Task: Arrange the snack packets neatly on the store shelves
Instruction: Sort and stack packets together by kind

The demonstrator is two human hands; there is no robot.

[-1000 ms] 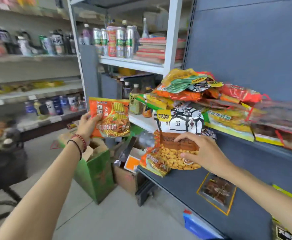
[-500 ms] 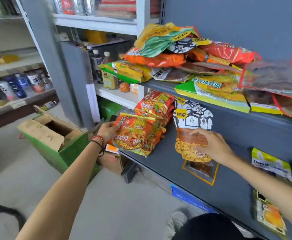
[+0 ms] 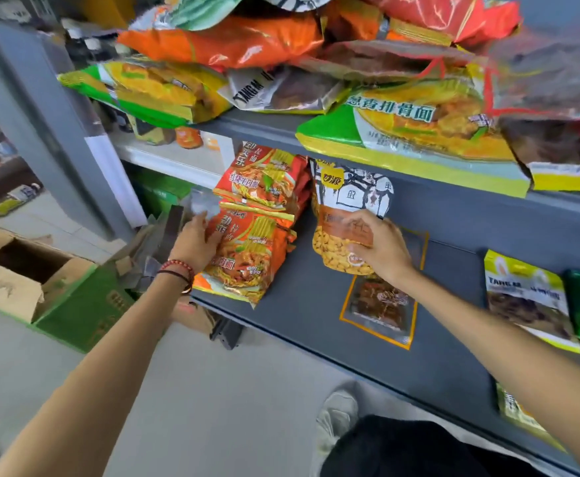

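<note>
1. The upper shelf [image 3: 268, 127] carries a loose heap of snack packets [image 3: 233, 39].
2. On the lower shelf [image 3: 309, 315], the noodle packet [image 3: 247, 256] lies at the left end, in front of another like it.
3. The nut packet [image 3: 350, 197] stands just beside it.
4. The left hand [image 3: 195, 241] grips the noodle packet's edge; the right hand [image 3: 381, 249] clasps the nut packet.

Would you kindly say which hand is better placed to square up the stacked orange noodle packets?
Left: the left hand holds the orange plastic noodle packets, while the right hand grips the white-topped peanut pouch beside them.
</note>
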